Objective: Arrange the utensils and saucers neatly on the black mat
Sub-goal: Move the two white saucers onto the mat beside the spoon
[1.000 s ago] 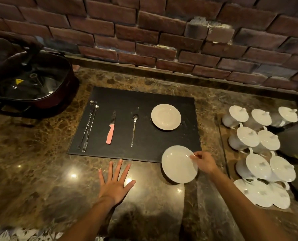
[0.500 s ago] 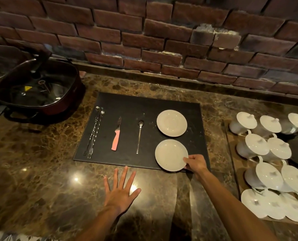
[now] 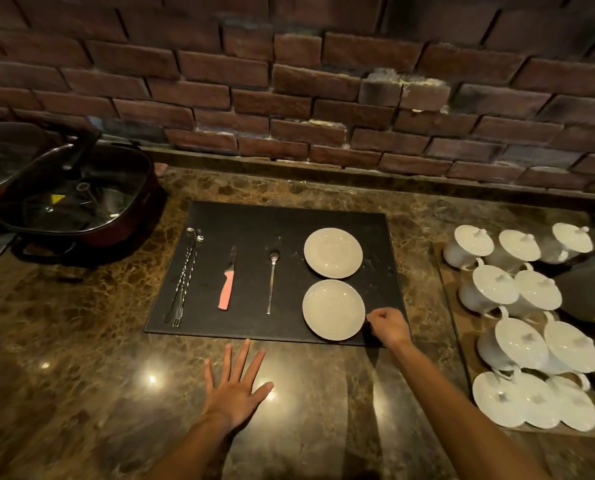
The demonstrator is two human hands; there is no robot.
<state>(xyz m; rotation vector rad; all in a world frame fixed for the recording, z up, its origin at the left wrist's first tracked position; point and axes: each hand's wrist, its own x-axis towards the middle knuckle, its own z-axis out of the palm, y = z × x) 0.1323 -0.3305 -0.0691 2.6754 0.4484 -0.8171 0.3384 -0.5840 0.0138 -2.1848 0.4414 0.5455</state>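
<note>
The near saucer (image 3: 333,309) lay flat on the black mat (image 3: 254,220), at its near right, just short of the far saucer (image 3: 333,252) and apart from it. The right hand (image 3: 389,326) sat at the near saucer's right rim, fingers curled, its grip pinched at the edge; whether it truly had hold of the rim could not be told. Left of the saucers, in a row, lay a long spoon (image 3: 272,281), a pink-handled knife (image 3: 228,279) and two twisted forks (image 3: 185,277), all pointing near to far. The left hand (image 3: 235,386) was spread flat and empty on the marble surface (image 3: 81,341), just near of the mat. Further right stood white lidded cups (image 3: 518,317); far left, a dark pan (image 3: 77,199).
</note>
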